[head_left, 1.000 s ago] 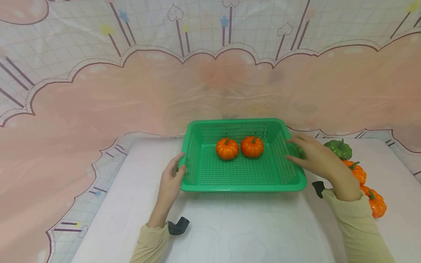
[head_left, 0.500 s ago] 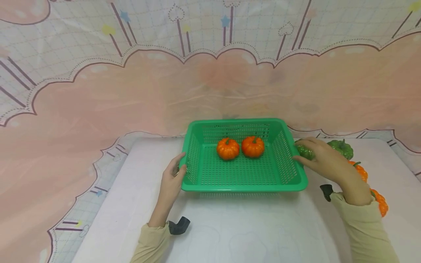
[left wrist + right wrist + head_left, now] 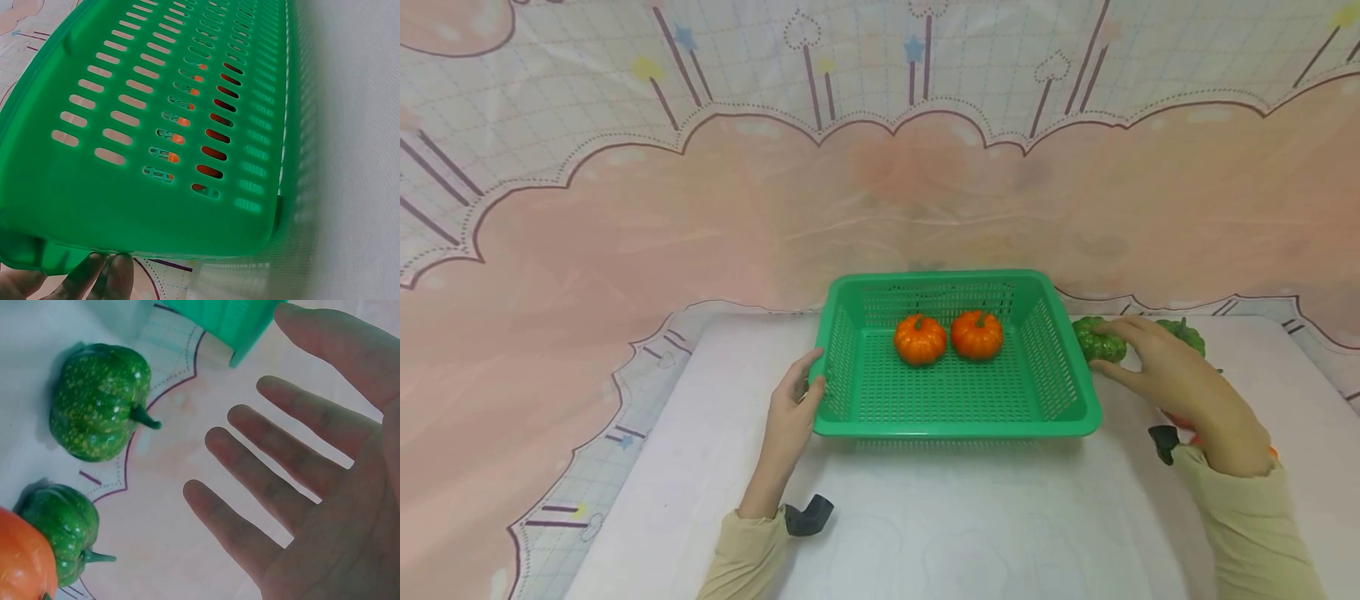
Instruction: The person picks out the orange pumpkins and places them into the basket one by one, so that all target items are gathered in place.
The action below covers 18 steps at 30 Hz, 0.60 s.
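A green slotted plastic basket (image 3: pixel 936 428) stands on the table with two small orange pumpkins, one on the left (image 3: pixel 920 339) and one on the right (image 3: pixel 977 335). At its left end, my left hand (image 3: pixel 790 404) touches the outside of the rim with fingertips and thumb; those fingertips also show at the basket's edge in the left wrist view. My right hand (image 3: pixel 1180 379) holds nothing. Its fingers are straight and spread in the right wrist view. Closest to that hand is a speckled green pumpkin (image 3: pixel 1099 340), just outside the basket's right end.
Behind the right hand sits a second green pumpkin (image 3: pixel 1183 333). An orange pumpkin (image 3: pixel 22 556) lies beside it; other orange ones are mostly hidden under the right forearm in the head view. A patterned cloth (image 3: pixel 737 225) hangs behind the white table (image 3: pixel 970 517).
My right hand has moved right, from over the basket's right rim to beside the green pumpkin, which is now more exposed. The left hand, basket and pumpkins have stayed in place.
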Each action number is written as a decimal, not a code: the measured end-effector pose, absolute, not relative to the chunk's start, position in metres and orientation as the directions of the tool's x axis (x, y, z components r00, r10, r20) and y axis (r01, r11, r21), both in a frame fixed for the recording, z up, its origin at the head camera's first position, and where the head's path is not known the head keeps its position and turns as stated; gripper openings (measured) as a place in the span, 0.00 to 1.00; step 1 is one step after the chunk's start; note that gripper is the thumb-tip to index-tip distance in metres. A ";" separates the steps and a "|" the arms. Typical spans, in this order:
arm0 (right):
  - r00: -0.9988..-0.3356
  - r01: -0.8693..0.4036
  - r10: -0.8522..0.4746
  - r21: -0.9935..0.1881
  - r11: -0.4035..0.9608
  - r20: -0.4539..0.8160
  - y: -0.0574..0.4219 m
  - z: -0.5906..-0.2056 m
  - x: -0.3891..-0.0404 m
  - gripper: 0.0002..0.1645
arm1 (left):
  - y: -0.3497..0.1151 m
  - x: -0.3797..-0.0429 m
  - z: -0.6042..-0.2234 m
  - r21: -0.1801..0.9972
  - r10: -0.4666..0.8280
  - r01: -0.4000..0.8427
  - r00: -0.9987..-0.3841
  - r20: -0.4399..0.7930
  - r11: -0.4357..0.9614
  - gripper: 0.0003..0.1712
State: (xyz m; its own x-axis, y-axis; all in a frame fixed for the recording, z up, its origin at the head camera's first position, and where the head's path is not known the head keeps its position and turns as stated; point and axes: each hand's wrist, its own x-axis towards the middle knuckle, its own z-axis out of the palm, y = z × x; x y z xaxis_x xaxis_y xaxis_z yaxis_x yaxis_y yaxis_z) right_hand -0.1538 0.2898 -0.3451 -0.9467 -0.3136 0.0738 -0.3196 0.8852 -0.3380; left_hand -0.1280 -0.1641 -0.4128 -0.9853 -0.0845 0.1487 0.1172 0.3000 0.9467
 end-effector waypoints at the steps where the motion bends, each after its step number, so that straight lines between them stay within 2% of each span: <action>1: -0.946 -0.322 -0.314 -0.338 0.884 0.081 0.291 -0.346 -0.153 0.35 | -0.164 -0.128 -0.413 0.946 -0.085 0.118 -0.985 0.150 0.303 0.25; 7: -0.945 -0.326 -0.299 -0.328 0.887 0.130 0.302 -0.350 -0.149 0.35 | -0.164 -0.129 -0.413 0.947 -0.088 0.111 -0.986 0.144 0.302 0.25; 18: -0.952 -0.305 -0.283 -0.341 0.889 0.114 0.314 -0.355 -0.146 0.33 | -0.163 -0.128 -0.412 0.949 -0.087 0.110 -0.986 0.142 0.297 0.25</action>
